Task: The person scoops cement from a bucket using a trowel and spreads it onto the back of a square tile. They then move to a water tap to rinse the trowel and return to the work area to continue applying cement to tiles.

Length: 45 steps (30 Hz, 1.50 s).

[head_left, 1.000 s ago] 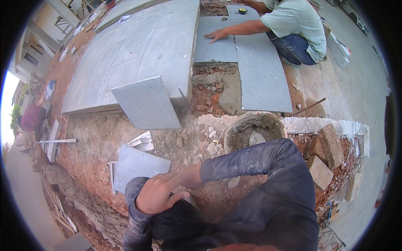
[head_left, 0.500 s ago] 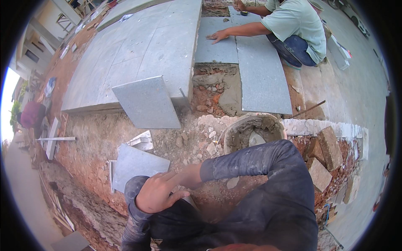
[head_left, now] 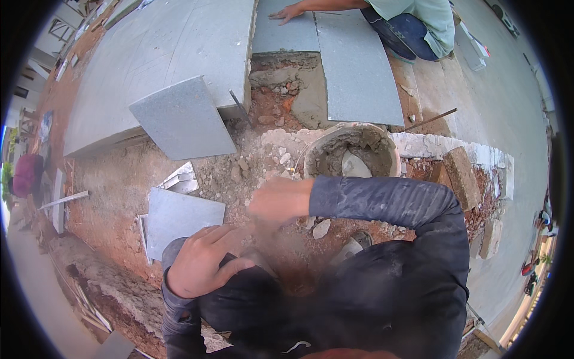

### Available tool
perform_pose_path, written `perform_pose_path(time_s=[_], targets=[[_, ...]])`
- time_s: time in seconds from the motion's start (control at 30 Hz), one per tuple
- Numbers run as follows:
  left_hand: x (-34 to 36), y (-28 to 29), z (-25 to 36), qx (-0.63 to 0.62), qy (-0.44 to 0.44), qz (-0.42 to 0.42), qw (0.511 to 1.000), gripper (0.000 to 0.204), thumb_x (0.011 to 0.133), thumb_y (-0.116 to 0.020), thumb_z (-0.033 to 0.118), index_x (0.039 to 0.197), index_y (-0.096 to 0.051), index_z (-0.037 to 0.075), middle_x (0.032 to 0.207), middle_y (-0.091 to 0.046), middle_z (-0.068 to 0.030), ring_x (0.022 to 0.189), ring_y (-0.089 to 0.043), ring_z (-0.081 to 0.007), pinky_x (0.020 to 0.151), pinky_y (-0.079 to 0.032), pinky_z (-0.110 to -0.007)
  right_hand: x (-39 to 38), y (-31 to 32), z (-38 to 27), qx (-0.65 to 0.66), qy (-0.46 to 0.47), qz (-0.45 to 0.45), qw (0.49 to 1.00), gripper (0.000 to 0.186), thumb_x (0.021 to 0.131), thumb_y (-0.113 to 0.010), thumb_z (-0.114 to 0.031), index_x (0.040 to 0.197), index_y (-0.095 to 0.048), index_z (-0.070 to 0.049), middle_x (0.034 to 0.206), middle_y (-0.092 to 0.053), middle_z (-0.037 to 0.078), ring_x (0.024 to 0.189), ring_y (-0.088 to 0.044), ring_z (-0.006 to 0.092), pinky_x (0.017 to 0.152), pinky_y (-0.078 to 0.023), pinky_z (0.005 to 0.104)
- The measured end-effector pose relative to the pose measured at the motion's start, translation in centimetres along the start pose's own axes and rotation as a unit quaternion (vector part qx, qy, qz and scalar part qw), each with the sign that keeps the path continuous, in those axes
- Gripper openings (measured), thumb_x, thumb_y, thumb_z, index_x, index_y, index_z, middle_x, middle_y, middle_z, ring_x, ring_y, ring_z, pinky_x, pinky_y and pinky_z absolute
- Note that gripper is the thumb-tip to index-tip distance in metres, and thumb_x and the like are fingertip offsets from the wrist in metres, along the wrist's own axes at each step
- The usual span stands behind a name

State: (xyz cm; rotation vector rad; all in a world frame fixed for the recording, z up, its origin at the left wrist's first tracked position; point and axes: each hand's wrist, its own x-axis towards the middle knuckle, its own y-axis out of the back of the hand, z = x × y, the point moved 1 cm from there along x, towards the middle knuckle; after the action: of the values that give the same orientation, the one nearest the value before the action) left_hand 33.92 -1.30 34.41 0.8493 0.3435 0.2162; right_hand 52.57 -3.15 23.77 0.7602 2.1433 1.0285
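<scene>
The blurred right hand (head_left: 280, 200) hangs near mid-view. From it, the left hand (head_left: 206, 260) lies over a bent knee at 8 o'clock, fingers spread. A bucket (head_left: 395, 157) of grey mortar (head_left: 329, 160) stands at 2 o'clock, a lower slab (head_left: 186, 218) lies at 9, a tilted slab (head_left: 182, 119) at 10, broken blocks (head_left: 462, 178) at 3; a co-worker's hand (head_left: 287, 13) presses paving (head_left: 286, 36) at 12.

Left head-worn fisheye view, looking steeply down and forward, hands (head_left: 206, 263) close below, paving slabs (head_left: 359, 72) farther off
</scene>
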Motion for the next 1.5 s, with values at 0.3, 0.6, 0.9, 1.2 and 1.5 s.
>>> perform_pose_path(time_s=[0.3,0.6,0.9,1.2,1.5], targets=[[7.3,1.5,-7.0,-0.171,-0.065,-0.128,0.975,0.052,0.083,-0.073,0.027,0.124,-0.056,0.001,0.099,-0.065,-0.0149,0.089,-0.064,-0.0247,0.080,-0.050,-0.035,-20.5,0.5,1.8,-0.004,-0.430,0.242,0.870,0.029,0.082,-0.066,-0.032,0.090,-0.059,-0.005,0.080,-0.061,0.013,0.074,-0.063,0.0326,0.063,-0.048,0.0443],[18.0,-20.2,-13.0,-0.575,0.193,-0.099,0.789,0.047,0.097,-0.050,0.041,0.115,-0.051,-0.002,0.093,-0.060,-0.0099,0.079,-0.064,-0.0170,0.072,-0.054,-0.031,-19.4,-9.6,0.7,-0.019,-0.485,0.216,0.848,0.040,0.078,-0.063,-0.019,0.114,-0.054,-0.005,0.085,-0.059,0.020,0.074,-0.063,0.0374,0.063,-0.050,0.0471],[18.9,-13.5,-9.8,-0.452,0.151,0.015,0.879,0.047,0.099,-0.040,0.049,0.091,-0.055,0.004,0.066,-0.054,-0.0016,0.054,-0.051,-0.0090,0.046,-0.040,-0.023,-26.9,-10.6,0.1,0.626,-0.409,0.427,0.508,0.044,0.089,-0.053,-0.018,0.125,-0.053,0.006,0.086,-0.066,0.016,0.050,-0.054,0.0132,0.045,-0.042,0.0231],[20.1,-15.6,-16.0,-0.377,0.139,0.140,0.905,0.058,0.099,-0.038,0.047,0.111,-0.061,-0.004,0.098,-0.067,-0.0174,0.093,-0.062,-0.0274,0.087,-0.044,-0.036,-26.3,-17.8,-2.7,0.766,-0.264,0.446,0.380,0.060,0.086,-0.056,-0.019,0.135,-0.039,0.009,0.095,-0.062,0.018,0.057,-0.053,0.0154,0.048,-0.040,0.0224],[23.2,-12.9,-15.5,-0.233,0.128,0.109,0.958,0.060,0.097,-0.035,0.051,0.104,-0.062,-0.002,0.099,-0.063,-0.0244,0.095,-0.060,-0.0378,0.086,-0.043,-0.043,-19.3,-19.3,-7.6,0.799,-0.261,0.443,0.312,0.043,0.077,-0.053,-0.002,0.119,-0.044,0.000,0.096,-0.056,0.015,0.065,-0.054,0.0217,0.060,-0.046,0.0346]])
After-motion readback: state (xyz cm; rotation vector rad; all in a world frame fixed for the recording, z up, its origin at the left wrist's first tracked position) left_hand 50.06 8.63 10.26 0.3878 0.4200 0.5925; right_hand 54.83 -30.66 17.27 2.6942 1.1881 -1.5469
